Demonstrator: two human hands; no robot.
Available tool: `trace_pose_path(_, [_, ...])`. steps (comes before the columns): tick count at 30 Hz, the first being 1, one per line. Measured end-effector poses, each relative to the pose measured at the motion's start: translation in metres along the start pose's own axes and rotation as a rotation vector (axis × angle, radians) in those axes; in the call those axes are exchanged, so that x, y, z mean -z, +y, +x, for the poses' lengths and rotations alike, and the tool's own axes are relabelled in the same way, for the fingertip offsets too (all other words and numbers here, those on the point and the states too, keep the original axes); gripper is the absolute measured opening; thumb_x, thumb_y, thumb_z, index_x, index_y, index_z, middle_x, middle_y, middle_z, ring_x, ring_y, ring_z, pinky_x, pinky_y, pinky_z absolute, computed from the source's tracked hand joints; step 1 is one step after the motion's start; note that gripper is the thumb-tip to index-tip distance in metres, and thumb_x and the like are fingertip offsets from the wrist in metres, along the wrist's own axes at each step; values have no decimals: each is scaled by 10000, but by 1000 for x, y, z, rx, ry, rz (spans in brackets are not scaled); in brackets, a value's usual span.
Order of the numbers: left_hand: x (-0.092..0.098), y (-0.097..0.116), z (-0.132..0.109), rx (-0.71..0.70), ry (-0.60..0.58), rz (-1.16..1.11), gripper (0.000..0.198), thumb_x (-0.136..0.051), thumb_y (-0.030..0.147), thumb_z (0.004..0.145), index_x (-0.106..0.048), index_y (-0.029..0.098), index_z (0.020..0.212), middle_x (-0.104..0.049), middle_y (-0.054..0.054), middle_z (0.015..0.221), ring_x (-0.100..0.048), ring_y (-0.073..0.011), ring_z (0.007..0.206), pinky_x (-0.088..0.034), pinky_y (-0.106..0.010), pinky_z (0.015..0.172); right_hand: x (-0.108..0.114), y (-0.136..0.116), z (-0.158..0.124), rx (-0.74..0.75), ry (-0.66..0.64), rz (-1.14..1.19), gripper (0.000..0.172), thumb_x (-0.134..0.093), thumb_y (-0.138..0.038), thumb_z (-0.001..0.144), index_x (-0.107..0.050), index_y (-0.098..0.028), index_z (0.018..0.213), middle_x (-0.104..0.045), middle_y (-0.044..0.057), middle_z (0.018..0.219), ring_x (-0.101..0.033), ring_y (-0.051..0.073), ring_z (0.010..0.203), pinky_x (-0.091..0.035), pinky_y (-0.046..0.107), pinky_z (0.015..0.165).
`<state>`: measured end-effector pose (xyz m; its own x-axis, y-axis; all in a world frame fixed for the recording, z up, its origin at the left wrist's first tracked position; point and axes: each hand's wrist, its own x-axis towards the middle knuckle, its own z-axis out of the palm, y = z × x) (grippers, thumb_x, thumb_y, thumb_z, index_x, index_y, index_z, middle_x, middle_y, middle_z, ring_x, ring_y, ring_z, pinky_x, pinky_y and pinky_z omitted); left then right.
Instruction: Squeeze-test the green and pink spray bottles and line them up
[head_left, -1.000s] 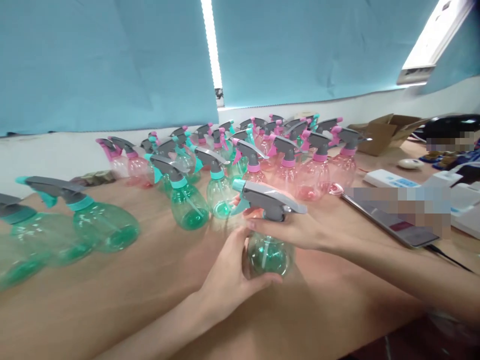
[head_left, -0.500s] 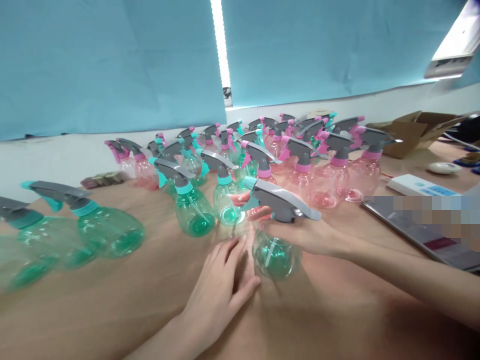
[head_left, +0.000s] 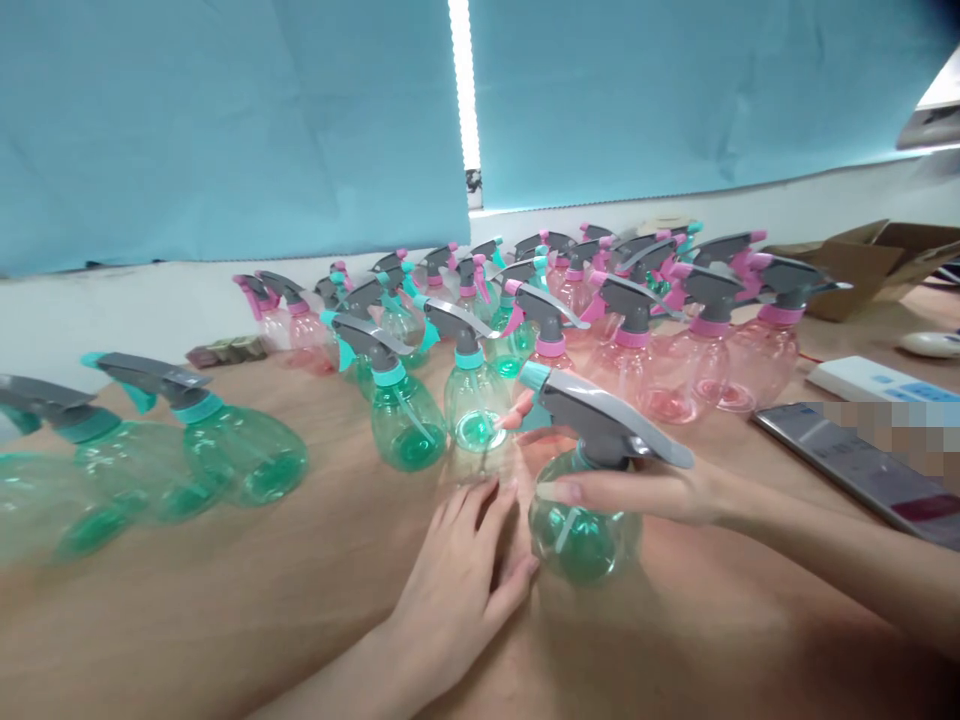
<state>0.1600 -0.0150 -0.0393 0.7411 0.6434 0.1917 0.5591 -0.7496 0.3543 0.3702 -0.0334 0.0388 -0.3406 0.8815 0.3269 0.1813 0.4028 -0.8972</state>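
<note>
Brown surface (head_left: 225, 620) carries crowd of spray bottles: pink-collared bottles (head_left: 686, 375) massed toward back right, teal-collared bottles (head_left: 247, 450) out at left. All clear enough to judge have heads on; look complete. Green bottle (head_left: 589, 555) in front of me, roughly upright, not yet released; whether base touches surface, can't tell. My right grip (head_left: 652, 492) clamped round it below spray head (head_left: 607, 415). My left grip (head_left: 454, 560) loose beside it, fingers apart, holding nothing. Dip tube (head_left: 564, 530) inside, nothing visibly missing.

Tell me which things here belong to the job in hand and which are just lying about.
Likely the job:
green spray bottle in the right hand
other green spray bottles
pink spray bottles

Apparently lying about:
phone
cardboard box
white device
</note>
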Motion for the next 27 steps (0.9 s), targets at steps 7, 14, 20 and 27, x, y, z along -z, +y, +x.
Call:
trace_pose_path(7, [-1,-2,-2,0,20,9,455,-541,336,911,-447,199,1335,-488,-145,1335,-435,-338,1232,-379,-535,1005,-2,5,2,-31,44,-62,309,-593,-234,790,-583,-295,1093,-632,-14,783,-581,136,570,-555,311,608])
trace_pose_path(14, [-1,-2,-2,-10,15,16,467,-537,332,915,-441,179,1346,-478,-145,1345,-415,-328,1246,-365,-511,1021,-6,3,3,29,90,-46,453,-490,-107,740,-597,-313,1128,-654,-3,998,-635,139,775,-550,301,729])
trace_pose_path(20, [2,0,-1,-19,16,40,427,-532,335,924,-465,178,1315,-493,-134,1327,-433,-318,1227,-385,-504,1006,-5,6,2,-45,50,-52,437,-478,-96,749,-610,-268,1128,-635,-39,689,-615,144,649,-532,308,708])
trace_pose_path(27, [1,0,0,-44,29,78,418,-513,352,931,-470,182,1311,-511,-131,1313,-454,-320,1208,-404,-507,988,-6,9,2,-11,98,-55,286,-493,-117,767,-610,-266,980,-616,-40,725,-618,133,726,-514,246,660])
